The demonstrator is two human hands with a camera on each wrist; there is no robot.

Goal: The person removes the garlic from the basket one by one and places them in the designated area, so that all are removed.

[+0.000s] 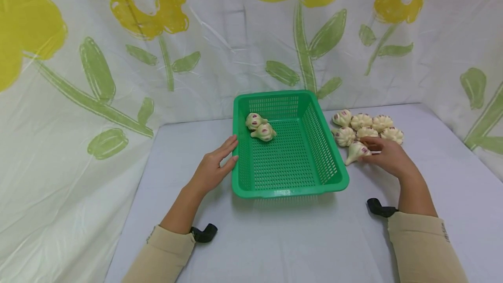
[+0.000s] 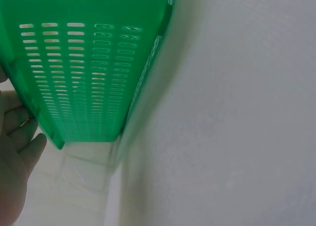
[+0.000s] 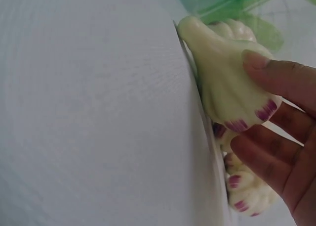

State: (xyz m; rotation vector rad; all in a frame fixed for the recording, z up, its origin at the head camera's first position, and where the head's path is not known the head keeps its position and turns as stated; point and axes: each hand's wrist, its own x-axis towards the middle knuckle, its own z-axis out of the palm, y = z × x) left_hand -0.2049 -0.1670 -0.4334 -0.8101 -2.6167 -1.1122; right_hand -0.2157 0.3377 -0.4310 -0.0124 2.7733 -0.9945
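Observation:
A green plastic basket (image 1: 291,192) with slotted walls stands on the table, and two garlic bulbs (image 1: 264,132) lie in its far left corner. My left hand (image 1: 210,167) touches the basket's left rim with fairly straight fingers; the left wrist view shows the fingers beside the rim (image 2: 30,110). On the basket's right, my right hand (image 1: 387,156) pinches a white garlic bulb (image 1: 356,151) with purple marks. Close up, the thumb lies on one side of that bulb (image 3: 229,77) and the fingers on the other. Its stem points toward the basket.
Several more garlic bulbs (image 1: 361,121) sit clustered just beyond my right hand, right of the basket. A white cloth (image 1: 220,69) with yellow flowers hangs behind the table (image 1: 283,239). Black wrist-worn pieces (image 1: 204,233) stick out at both cuffs.

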